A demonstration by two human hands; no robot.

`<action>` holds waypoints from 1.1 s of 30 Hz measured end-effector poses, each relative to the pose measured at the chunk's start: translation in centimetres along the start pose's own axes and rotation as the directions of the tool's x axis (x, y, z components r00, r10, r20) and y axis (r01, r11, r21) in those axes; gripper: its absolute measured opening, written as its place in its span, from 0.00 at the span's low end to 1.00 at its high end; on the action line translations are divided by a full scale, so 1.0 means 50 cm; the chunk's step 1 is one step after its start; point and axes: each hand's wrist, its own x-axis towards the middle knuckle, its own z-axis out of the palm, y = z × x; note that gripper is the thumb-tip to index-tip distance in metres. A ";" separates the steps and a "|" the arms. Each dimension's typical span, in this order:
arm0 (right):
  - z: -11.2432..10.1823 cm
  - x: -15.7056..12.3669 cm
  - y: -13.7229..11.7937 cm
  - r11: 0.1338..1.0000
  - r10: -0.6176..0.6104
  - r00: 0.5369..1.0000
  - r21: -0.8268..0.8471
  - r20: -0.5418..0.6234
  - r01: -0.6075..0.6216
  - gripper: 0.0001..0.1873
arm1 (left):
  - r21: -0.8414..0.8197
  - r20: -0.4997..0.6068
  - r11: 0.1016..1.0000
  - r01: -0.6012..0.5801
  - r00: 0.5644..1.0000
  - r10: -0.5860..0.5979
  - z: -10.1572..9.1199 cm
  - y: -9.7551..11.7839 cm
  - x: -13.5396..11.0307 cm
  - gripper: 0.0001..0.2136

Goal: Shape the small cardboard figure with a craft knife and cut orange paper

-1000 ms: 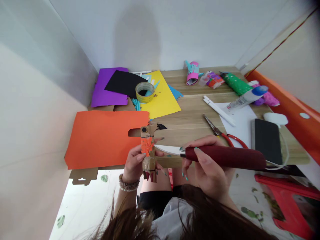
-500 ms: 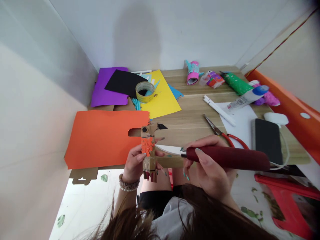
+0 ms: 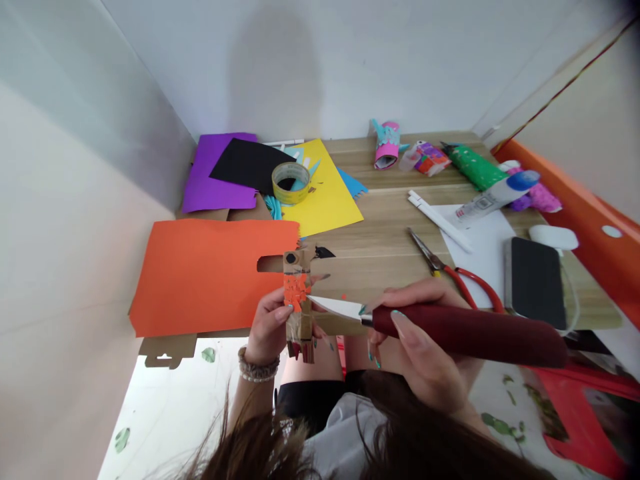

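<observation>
My left hand (image 3: 270, 327) grips a small cardboard figure (image 3: 300, 323) upright above my lap. The figure has a black eye spot near its top, a black pointed piece at its upper right and scraps of orange paper stuck on its middle. In my right hand (image 3: 430, 353) is a knife with a dark red handle (image 3: 460, 333). Its blade (image 3: 333, 307) points left, and the tip is at the right edge of the orange scraps; whether it touches them is hard to tell. A sheet of orange paper (image 3: 210, 280) lies left of the figure.
Purple, black and yellow paper (image 3: 335, 200) lies at the back left, with a tape roll (image 3: 290, 183) on top. Scissors (image 3: 445, 263), white pens (image 3: 440, 220), a glue bottle (image 3: 495, 198) and a black device (image 3: 535, 280) are on the right. A pink-and-blue paper tube (image 3: 387, 145) stands at the back.
The knife's handle end has swung lower and to the right, and its tip has shifted slightly left and down toward the orange scraps. My left hand and the cardboard figure have barely moved.
</observation>
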 end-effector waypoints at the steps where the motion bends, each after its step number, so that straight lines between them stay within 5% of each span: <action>1: 0.000 -0.001 -0.001 1.000 -0.011 1.000 -0.014 0.013 0.011 0.04 | -0.003 0.002 1.000 0.000 1.000 0.000 0.001 0.001 0.000 0.19; 33: -0.024 0.007 0.029 0.988 -0.157 0.980 0.031 0.122 0.154 0.02 | -0.050 0.060 0.999 -0.008 0.998 0.011 -0.006 -0.004 0.001 0.17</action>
